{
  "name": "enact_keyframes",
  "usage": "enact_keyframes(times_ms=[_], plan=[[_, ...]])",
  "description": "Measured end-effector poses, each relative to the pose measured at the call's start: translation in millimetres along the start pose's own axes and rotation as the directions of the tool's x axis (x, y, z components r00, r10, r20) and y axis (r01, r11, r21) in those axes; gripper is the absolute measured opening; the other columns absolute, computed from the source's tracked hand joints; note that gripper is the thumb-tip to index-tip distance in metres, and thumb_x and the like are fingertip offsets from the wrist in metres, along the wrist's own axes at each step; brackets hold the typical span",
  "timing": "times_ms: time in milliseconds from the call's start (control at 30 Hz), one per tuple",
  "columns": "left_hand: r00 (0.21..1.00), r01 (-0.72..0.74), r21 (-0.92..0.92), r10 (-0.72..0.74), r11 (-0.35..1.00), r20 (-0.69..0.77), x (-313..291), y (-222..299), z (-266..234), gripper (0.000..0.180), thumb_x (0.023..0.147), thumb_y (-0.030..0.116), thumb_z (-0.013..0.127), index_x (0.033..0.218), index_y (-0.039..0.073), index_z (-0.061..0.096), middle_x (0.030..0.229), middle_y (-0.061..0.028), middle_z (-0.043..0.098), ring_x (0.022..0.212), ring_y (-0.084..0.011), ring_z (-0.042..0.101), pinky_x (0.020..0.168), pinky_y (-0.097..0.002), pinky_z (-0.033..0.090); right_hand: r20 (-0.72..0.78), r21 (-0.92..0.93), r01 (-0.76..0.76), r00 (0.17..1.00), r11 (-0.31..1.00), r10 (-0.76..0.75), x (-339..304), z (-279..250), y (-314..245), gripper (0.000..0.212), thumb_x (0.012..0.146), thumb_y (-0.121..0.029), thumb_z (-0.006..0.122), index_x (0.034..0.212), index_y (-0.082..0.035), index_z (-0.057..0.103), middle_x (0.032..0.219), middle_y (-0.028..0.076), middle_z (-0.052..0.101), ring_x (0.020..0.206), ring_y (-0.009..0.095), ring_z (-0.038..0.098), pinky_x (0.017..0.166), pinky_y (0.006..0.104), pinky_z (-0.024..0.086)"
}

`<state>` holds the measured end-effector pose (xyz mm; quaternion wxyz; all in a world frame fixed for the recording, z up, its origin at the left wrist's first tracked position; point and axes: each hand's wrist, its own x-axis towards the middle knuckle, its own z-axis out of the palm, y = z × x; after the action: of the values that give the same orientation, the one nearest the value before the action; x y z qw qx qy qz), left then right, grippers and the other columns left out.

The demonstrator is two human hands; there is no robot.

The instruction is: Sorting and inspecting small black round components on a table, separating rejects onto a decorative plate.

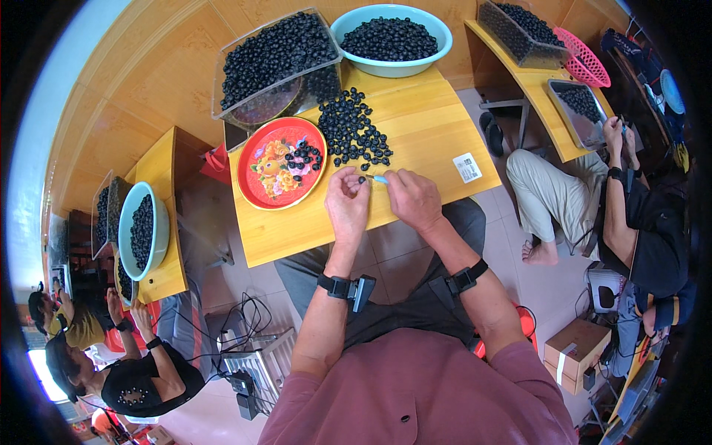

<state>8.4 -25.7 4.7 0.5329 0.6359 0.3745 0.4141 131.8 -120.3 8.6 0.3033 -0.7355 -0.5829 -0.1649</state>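
My left hand [347, 202] pinches a small round black bead [362, 179] between thumb and fingertips, above the near part of the wooden table [426, 119]. From the right, my right hand [413, 199] grips a small tool with a light blue handle [380, 179], its thin tip pointing at the bead. Whether the tip touches it is too small to tell. Just beyond both hands lies a loose pile of black beads [348, 126]. To their left, a round red flowered tray [247, 185] carries several beads on its right side.
Behind the pile stand a clear plastic bin [222, 104] and a light blue basin [445, 44], both full of beads. A white label [466, 167] is stuck on the table. People work at tables on the left [159, 371] and right [653, 230]. Cables [252, 319] lie on the floor.
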Motion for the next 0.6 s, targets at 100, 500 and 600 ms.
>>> enact_keyframes(times_ms=[100,500,600], plan=[[1.0,0.0,-0.039,0.0,0.999,-0.012,0.9,-1.9,-1.3,0.024,0.089,-0.003,0.076,0.111,-0.004,0.066,0.099,-0.0058,0.066,0.086,-0.0084,0.064,0.077,-0.0236,0.055,-0.001,0.006,0.007,1.0,1.0,-0.007,1.1,-0.4,-1.3,0.007,0.09,-0.013,0.065,0.093,-0.007,0.065,0.074,0.007,0.057,0.068,0.026,0.066,0.059,0.0399,0.055],[0.996,-0.082,0.094,0.084,0.992,-0.01,1.9,-8.2,-3.3,0.028,0.087,-0.002,0.077,0.113,-0.003,0.069,0.096,-0.0071,0.07,0.08,-0.0096,0.065,0.075,-0.0249,0.055,-0.012,0.016,0.006,1.0,1.0,-0.006,0.4,2.4,0.3,0.007,0.09,-0.014,0.064,0.092,-0.007,0.064,0.074,0.007,0.056,0.067,0.026,0.065,0.059,0.0402,0.054],[0.996,-0.085,0.183,0.083,0.979,0.016,2.4,-6.7,-4.6,0.028,0.087,-0.001,0.077,0.114,-0.003,0.069,0.095,-0.0069,0.07,0.079,-0.0097,0.066,0.075,-0.0252,0.055,-0.014,0.013,0.022,1.0,1.0,-0.022,0.6,0.9,-0.3,0.007,0.09,-0.014,0.065,0.092,-0.007,0.064,0.073,0.007,0.055,0.066,0.025,0.065,0.058,0.0401,0.054]])
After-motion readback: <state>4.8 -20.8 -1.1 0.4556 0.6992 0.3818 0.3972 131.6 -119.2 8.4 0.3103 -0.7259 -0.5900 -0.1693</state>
